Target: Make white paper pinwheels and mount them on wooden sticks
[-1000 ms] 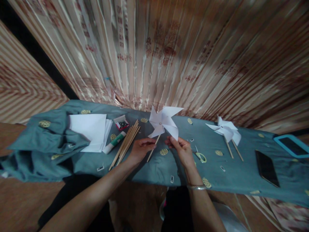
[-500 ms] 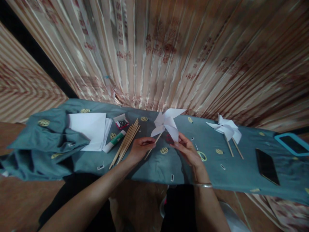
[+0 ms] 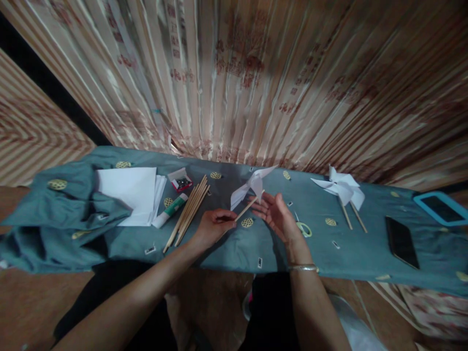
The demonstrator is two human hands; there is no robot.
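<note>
My left hand [image 3: 216, 225] pinches the wooden stick of a white paper pinwheel [image 3: 251, 186], held over the middle of the cloth-covered table. The pinwheel is turned nearly edge-on, so its blades look narrow and the stick's upper end shows. Palm up and fingers apart, my right hand [image 3: 273, 214] is just beside the stick's tip, holding nothing. Whether its fingertips touch a blade I cannot tell. A bundle of wooden sticks [image 3: 190, 209] lies left of my left hand. Near it are a green and white glue stick [image 3: 170, 210] and a small open box of dark pins [image 3: 180, 180].
White paper sheets [image 3: 127, 192] are stacked at the left. Finished pinwheels [image 3: 343, 187] lie to the right, past yellow-green scissors [image 3: 304, 229]. A black phone [image 3: 402, 241] and a blue-framed device [image 3: 440, 208] lie at the right end. A pleated curtain [image 3: 234, 87] hangs behind the table.
The pinwheel has turned from facing me to nearly edge-on, its stick tilted more to the right. My right hand has let go of the blade and opened palm up.
</note>
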